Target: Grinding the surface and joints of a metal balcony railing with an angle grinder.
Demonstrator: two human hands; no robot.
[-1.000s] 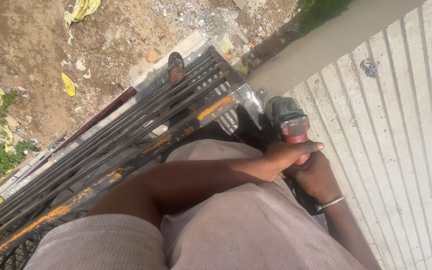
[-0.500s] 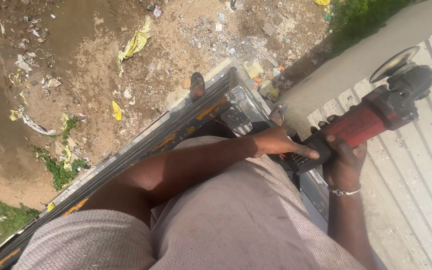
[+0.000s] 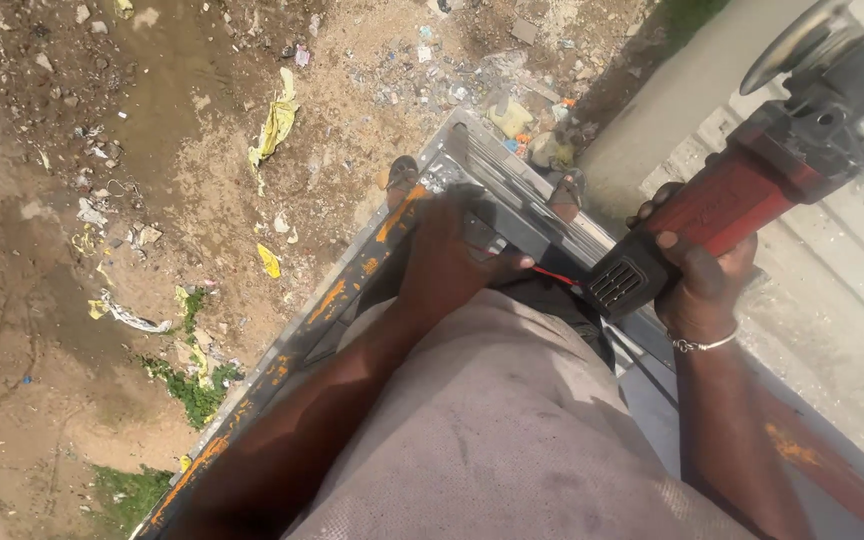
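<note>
My right hand (image 3: 700, 278) grips the red body of an angle grinder (image 3: 772, 165), raised with its disc (image 3: 790, 42) up at the top right by a pale ribbed wall (image 3: 852, 270). My left hand (image 3: 449, 258) presses down on a grey metal frame (image 3: 512, 190) streaked with orange rust, fingers closed over its bars near a thin red cable (image 3: 552, 274). A silver bracelet (image 3: 704, 344) circles my right wrist. My trouser-covered thigh (image 3: 512, 420) fills the lower middle.
Sandy, littered ground (image 3: 152, 200) lies far below on the left, with yellow wrappers (image 3: 277, 120), rubble and patches of green weeds (image 3: 192, 390). Two sandalled feet (image 3: 397, 175) rest at the frame's far end. A concrete ledge (image 3: 672, 100) runs beside the wall.
The grinder has swung up from beside my thigh to the upper right. My left hand let go of it and settled on the metal frame. The view has tilted toward the ground.
</note>
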